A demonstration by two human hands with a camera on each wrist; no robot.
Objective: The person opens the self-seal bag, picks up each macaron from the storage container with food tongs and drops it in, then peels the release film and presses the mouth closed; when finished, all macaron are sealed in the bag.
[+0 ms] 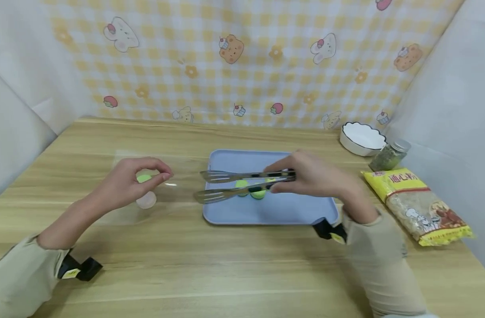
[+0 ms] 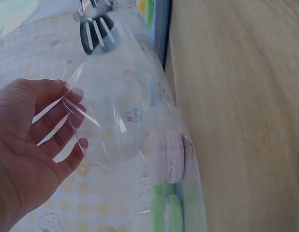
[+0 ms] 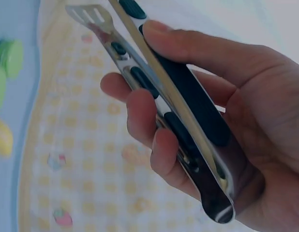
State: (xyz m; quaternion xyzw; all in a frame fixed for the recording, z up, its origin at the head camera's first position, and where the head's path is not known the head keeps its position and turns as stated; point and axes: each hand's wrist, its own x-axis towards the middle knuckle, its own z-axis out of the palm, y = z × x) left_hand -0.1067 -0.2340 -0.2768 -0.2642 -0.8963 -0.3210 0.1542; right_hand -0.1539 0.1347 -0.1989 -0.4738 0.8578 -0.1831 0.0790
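My left hand pinches the mouth edge of a clear plastic bag between thumb and fingers. Inside that bag sit a pink macaron and a green macaron. In my right hand is a pair of metal tongs with dark grips, their slotted tips spread and pointing left toward the bag. Nothing sits between the tips. Below the tongs, a blue tray carries green macarons and a yellow one, partly hidden by the tongs.
On the right of the wooden table stand a white scalloped bowl, a glass jar of dried herbs and a yellow pasta packet. A yellow checked cloth hangs behind the table.
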